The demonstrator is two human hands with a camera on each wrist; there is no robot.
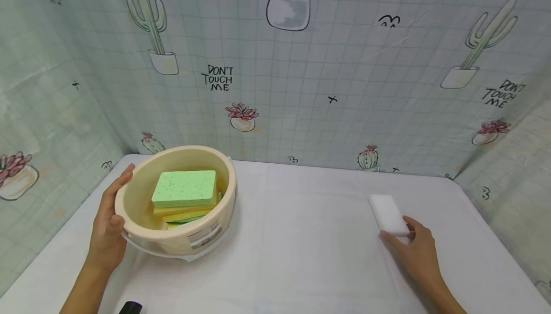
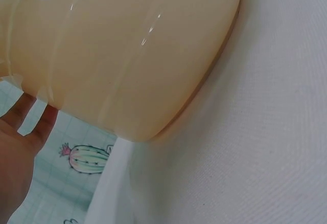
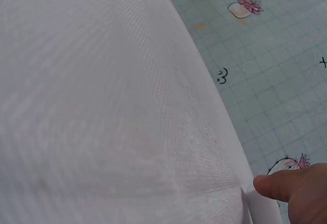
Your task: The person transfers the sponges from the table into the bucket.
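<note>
Overhead, the head view shows the left hand (image 1: 107,230) cupped round the near left rim of a cream bowl (image 1: 181,244), thumb over the lip and fingers curled against the outer wall. The bowl stands on a white table (image 1: 292,256) at its left side and holds a stack of sponges (image 1: 185,194), a green one on top and yellow ones under it. Well apart, on the right of the table, lies a white block (image 1: 387,214). The right hand (image 1: 415,252) touches its near end, fingers lightly bent at both sides of that end; whether they pinch it I cannot tell. A small black thing (image 1: 130,308) sits at the bottom edge. Behind hangs a cactus-print cloth (image 1: 327,89).

Next, the left wrist view fills with the bowl's (image 2: 127,50) glossy wall, its base on the table (image 2: 245,157). The hand's (image 2: 18,163) fingers (image 2: 43,124) lie against the wall at lower left.

Lastly, the right wrist view is mostly the table (image 3: 102,106), with the cloth (image 3: 265,55) beyond. At the lower right corner a fingertip (image 3: 271,185) of the right hand (image 3: 301,193) rests on the edge of the block (image 3: 263,208).
</note>
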